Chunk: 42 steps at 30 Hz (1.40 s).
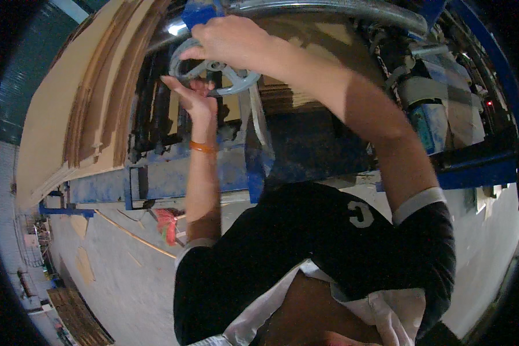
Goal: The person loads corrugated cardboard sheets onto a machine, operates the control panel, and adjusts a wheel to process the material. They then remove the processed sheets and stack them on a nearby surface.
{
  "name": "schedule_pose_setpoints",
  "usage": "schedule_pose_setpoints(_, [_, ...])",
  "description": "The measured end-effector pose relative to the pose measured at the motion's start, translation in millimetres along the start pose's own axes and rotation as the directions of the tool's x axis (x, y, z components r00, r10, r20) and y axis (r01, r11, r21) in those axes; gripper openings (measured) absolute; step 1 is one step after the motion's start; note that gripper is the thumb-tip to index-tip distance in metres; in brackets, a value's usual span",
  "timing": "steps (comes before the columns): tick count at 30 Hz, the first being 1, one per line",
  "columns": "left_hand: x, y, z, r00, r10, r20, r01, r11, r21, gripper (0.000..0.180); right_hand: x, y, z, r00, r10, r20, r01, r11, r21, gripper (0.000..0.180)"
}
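A grey spoked handwheel [238,85] is mounted on the blue machine in front of me. My right hand [228,41] reaches across its top with the fingers closed over the upper rim and the thumb pointing left. Below, at the lower left of the rim, is my left hand [199,104], palm up. Its fingers curl against the rim, while its thumb sticks out to the left. An orange band [203,147] circles my left wrist. Parts of the rim and hub are hidden behind my hands.
Stacked brown cardboard sheets [92,86] stand at the left. A shiny metal roller [328,12] crosses the top, and a blue machine frame [213,170] runs in front of my body. Cardboard scraps [85,265] and a red bag [168,224] lie on the grey floor.
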State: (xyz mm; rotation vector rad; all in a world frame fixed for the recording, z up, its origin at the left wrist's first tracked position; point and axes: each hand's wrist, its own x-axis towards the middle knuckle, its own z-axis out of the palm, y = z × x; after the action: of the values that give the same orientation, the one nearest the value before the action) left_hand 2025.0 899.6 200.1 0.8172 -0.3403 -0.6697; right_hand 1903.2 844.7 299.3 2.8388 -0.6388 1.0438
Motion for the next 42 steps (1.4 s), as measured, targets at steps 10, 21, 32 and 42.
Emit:
schedule_pose_setpoints(10, [-15, -34, 1, 0.975, -0.042, 0.217, 0.125, 0.916, -0.382, 0.062, 36, -24, -12, 0.915, -0.147, 0.376, 0.169, 0.985, -0.027, 0.045])
schedule_pose_setpoints(21, [12, 85, 16, 0.817, 0.256, 0.517, -0.557, 0.584, 0.591, 0.042, -86, 5, 58, 0.749, 0.662, 0.0, -0.418, 0.473, 0.775, 0.034])
schedule_pose_setpoints(32, [28, 68, 30, 0.789, 0.192, 0.584, -0.58, 0.549, 0.602, 0.024, -73, -5, 52, 0.72, 0.694, 0.018, -0.291, 0.279, 0.915, 0.04])
schedule_pose_setpoints(42, [0, 15, 10, 0.988, 0.113, 0.108, -0.115, 0.993, 0.009, 0.049, -14, 11, -6, 0.958, 0.272, 0.092, -0.279, 0.956, 0.085, 0.071])
